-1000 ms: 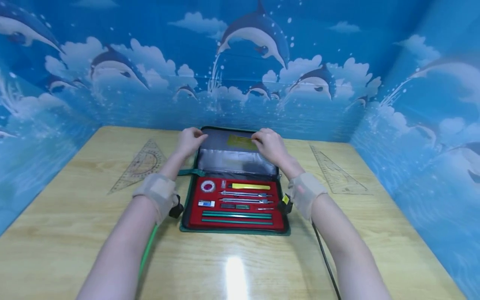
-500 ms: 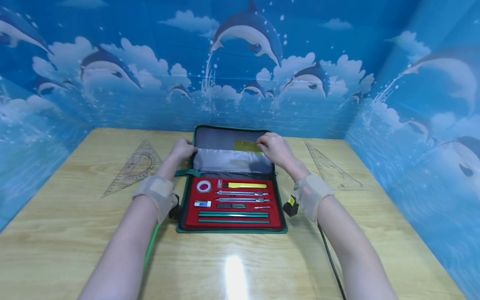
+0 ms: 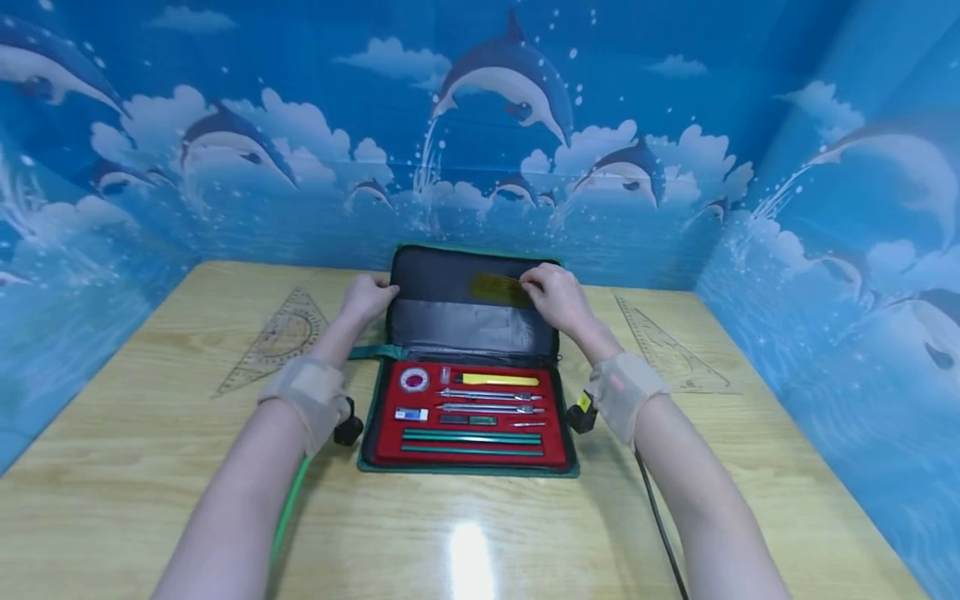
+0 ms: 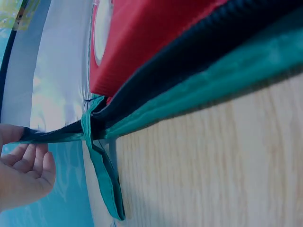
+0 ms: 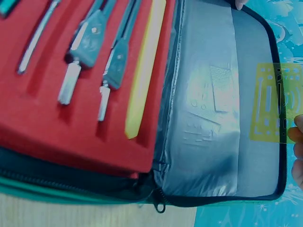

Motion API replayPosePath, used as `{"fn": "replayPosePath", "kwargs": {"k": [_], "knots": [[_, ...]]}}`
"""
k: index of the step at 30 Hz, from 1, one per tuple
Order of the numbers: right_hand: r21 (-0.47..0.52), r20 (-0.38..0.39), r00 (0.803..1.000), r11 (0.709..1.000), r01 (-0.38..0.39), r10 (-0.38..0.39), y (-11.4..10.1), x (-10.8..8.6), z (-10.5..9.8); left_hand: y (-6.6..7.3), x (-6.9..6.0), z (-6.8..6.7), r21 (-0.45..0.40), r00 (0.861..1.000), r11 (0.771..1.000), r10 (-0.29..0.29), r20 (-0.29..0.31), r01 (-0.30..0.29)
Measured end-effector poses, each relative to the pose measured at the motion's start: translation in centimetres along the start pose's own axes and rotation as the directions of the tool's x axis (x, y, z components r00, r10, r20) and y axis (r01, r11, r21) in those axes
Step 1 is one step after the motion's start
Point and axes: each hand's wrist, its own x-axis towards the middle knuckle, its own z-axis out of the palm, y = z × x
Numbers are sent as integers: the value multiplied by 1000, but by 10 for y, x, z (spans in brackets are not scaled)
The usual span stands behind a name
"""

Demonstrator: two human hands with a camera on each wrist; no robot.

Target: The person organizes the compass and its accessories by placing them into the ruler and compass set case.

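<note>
A green-edged zip case (image 3: 468, 468) lies unfolded, its lid (image 3: 442, 279) raised at the back. My left hand (image 3: 365, 297) grips the lid's left edge; in the left wrist view the thumb of that hand (image 4: 26, 170) lies on the zip edge, fingers curled behind. My right hand (image 3: 557, 296) pinches a yellow see-through template (image 5: 269, 104) by one end, in front of the lid. Below the template is the lid's clear pocket (image 5: 203, 109). The red tray (image 3: 465, 396) holds compasses (image 3: 487, 409), a yellow cutter (image 3: 498, 380), an eraser (image 3: 411, 414) and green pencils (image 3: 472, 437).
A clear triangle with a protractor (image 3: 279, 337) lies left of the case, and another clear triangle (image 3: 675, 354) lies to its right. A green strap (image 4: 106, 182) sticks out from the case's left side. Dolphin-print cloth (image 3: 480, 167) stands behind the table.
My left hand has moved from above the lid's upper left corner down to its left edge and taken hold of it. The lid has tilted up, and the right hand has shifted slightly right with the template.
</note>
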Motion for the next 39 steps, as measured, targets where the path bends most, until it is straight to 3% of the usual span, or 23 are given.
{"fn": "replayPosePath", "kwargs": {"k": [7,13,17,23,30,36,39], "knots": [[-24,13,1000,1000,-19,19,3,7,-3,3,-2,1,27,996,997,74,-49,-73],[-36,88,996,999,-16,19,5,11,-5,4,-5,-1,23,996,996,87,-27,-86],[-50,179,984,999,2,7,5,11,-4,2,-5,-2,36,994,993,110,-26,-109],[-143,272,961,985,95,-53,4,11,-1,0,-5,-3,70,987,986,152,-48,-148],[-161,343,939,983,84,-24,2,11,3,1,-7,-5,79,984,983,170,-54,-166],[-281,344,933,938,204,-100,-1,7,9,-1,-7,-5,103,983,981,173,-61,-166],[-332,324,939,916,227,-116,-2,4,13,-2,-7,-5,100,985,982,164,-57,-158]]}}
